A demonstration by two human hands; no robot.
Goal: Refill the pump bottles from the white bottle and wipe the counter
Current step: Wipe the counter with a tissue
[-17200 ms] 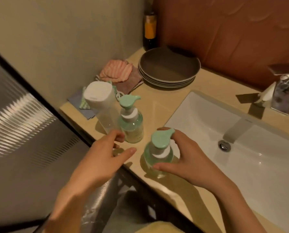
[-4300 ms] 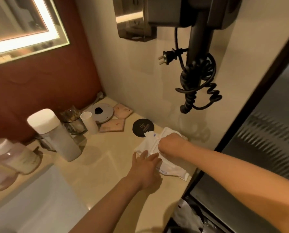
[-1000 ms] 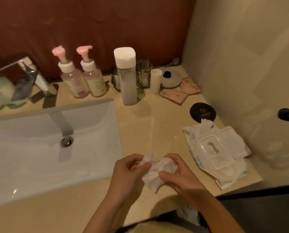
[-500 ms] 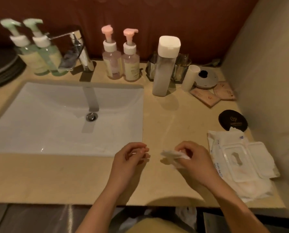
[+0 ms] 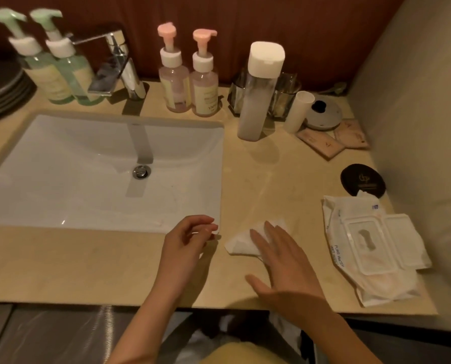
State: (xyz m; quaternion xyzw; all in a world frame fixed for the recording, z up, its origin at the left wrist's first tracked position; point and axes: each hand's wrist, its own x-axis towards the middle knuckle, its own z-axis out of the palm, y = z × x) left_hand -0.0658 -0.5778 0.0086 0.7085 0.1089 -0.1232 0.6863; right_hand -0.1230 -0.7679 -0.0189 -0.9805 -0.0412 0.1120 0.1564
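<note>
Pressing one wet wipe (image 5: 241,241) flat on the counter (image 5: 87,264) under the right hand (image 5: 284,261), fingers straight, just beside the sink's (image 5: 61,119) front corner; left hand (image 5: 187,240) alongside, loosely curled, empty. Likely soft, limp, light: best pinned under spread fingers. Beyond, one wipe pack (image 5: 371,240), one white bottle (image 5: 258,98), two pink pump bottles (image 5: 175,85), two green pump bottles (image 5: 48,74).

Your surface (image 5: 271,179) carries green pump bottles (image 5: 45,77), pink pump bottles (image 5: 175,85), the white bottle (image 5: 258,93), a wipe (image 5: 241,241), a wipes pack (image 5: 371,245) and a coaster (image 5: 362,181).
</note>
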